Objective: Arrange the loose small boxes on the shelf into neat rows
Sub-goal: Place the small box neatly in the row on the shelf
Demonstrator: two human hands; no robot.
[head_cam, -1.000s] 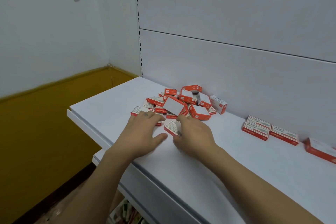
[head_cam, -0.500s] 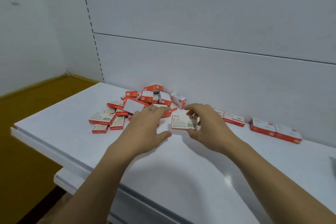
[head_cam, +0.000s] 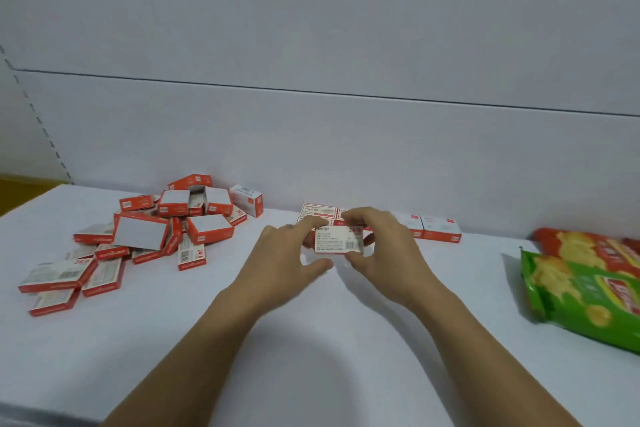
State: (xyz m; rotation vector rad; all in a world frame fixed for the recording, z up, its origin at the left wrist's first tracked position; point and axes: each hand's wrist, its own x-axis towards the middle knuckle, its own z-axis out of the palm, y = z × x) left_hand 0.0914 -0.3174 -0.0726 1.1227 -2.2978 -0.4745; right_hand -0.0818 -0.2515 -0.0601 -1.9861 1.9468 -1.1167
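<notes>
**Moved rightward: one box leaving the pile for the back row**

Since half a second ago, you are carrying the small box point(head_cam: 338, 240) rightward, away from the loose pile point(head_cam: 162, 229), which is now lying at centre left of the frame. The box is sitting at frame centre, just in front of the started row point(head_cam: 438, 232) along the back panel point(head_cam: 311, 149); whether it is touching the shelf point(head_cam: 311, 340) cannot be told.

Your left hand point(head_cam: 287, 253) is pinching the box's left end between forefinger and thumb. Your right hand point(head_cam: 384, 253) is curling its fingers over the top edge, with the thumb underneath.

Judging by its look, you are handling light, thin cardboard: stiff enough to keep its shape, but likely to dent under a hard squeeze, and smooth enough to slide on the white surface. Gripping the short ends is probably suiting it best, leaving the long edge free for butting against its neighbours. Two snack bags point(head_cam: 581, 284) are lying at the right edge.
</notes>
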